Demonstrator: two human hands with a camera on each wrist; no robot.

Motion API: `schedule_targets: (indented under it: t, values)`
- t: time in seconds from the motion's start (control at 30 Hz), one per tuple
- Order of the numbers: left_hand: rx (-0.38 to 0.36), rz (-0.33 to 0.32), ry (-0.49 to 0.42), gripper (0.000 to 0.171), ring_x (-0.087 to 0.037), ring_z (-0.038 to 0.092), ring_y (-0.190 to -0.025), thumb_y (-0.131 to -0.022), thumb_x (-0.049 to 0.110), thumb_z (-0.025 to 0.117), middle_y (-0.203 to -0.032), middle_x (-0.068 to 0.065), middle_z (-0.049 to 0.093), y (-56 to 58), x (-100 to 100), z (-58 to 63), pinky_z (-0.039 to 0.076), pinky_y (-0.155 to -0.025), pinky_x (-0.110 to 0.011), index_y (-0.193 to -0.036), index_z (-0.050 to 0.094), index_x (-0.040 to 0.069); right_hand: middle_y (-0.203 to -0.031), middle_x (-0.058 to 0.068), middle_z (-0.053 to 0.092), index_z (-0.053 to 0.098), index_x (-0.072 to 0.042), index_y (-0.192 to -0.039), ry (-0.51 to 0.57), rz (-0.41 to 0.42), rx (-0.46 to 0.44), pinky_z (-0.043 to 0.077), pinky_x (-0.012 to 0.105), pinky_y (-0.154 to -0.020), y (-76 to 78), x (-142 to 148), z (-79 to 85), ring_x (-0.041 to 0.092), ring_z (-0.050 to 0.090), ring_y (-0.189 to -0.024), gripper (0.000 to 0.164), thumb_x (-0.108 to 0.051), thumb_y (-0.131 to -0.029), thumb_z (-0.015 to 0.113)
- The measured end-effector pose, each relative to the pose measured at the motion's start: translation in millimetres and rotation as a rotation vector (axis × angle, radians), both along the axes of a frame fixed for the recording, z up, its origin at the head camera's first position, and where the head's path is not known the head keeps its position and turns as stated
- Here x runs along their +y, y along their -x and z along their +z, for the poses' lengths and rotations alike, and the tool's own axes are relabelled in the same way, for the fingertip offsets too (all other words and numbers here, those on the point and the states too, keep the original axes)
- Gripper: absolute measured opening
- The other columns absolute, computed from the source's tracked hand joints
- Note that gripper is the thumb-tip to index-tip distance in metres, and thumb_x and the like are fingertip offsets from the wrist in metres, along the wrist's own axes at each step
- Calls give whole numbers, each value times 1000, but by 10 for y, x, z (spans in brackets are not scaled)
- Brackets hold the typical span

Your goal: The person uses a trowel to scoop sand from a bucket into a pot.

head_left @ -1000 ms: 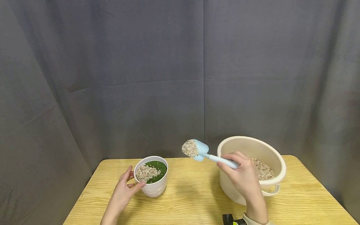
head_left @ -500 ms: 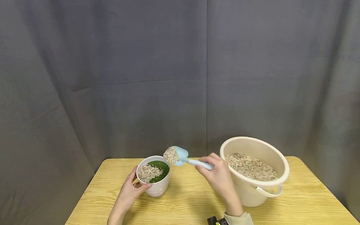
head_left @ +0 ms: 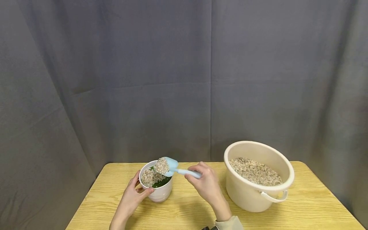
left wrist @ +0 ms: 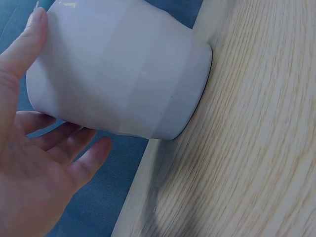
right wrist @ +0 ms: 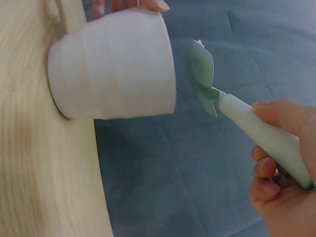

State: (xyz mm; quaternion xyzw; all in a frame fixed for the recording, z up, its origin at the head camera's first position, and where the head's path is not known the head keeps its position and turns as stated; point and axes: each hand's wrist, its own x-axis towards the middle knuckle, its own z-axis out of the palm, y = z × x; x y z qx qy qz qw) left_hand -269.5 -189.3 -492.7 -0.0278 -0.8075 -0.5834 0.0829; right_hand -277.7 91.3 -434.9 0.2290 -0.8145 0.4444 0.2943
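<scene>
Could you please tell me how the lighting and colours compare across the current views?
Head view: grey curtain, warm yellowish table, soft shadow below the right hand; left wrist view: curtain looks blue, table paler, white pot faintly lilac; right wrist view: similarly cool, trowel greener than in the head view.

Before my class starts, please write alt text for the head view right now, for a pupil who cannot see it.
A person's right grip holds a blue scoop of gravel over a white pot held by the left grip. Gravel covers part of the green surface inside. At right, a bucket of gravel stands on a wooden table.
</scene>
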Motion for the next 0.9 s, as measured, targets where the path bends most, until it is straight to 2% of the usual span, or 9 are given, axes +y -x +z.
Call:
schedule_targets:
  t: [0.17,0.4,0.6,0.9]
  values:
    - [-1,7,4,97,-40,45,-127,-81,23,82,-149,-25,31,-17,-21,7,46,-100,-48,-154,23,2,-75,-13,57,75,-13,-82,5,18,-25,44,22,-53,-1,-137,-52,5,50,-62,14,-9,-73,84]
    - [4,-5,-8,97,-39,49,-123,-79,25,83,-148,-25,32,5,-3,-12,50,-96,-44,-154,24,4,-74,-9,58,75,-10,-81,1,-16,-34,45,22,-56,23,-275,-122,6,51,-63,12,-7,-72,82]
    - [10,3,-6,96,-38,51,-121,-79,24,84,-147,-26,34,18,23,-27,50,-95,-43,-153,26,4,-74,-4,58,74,-6,-81,-32,-35,-4,46,23,-57,56,-348,-153,8,52,-64,12,-3,-72,81]
    - [9,-6,-18,96,-37,49,-123,-79,25,83,-148,-24,33,-8,16,-3,51,-95,-41,-153,25,3,-78,-1,57,74,-5,-85,-103,-73,93,50,25,-59,54,-418,-173,11,54,-66,15,-4,-73,83]
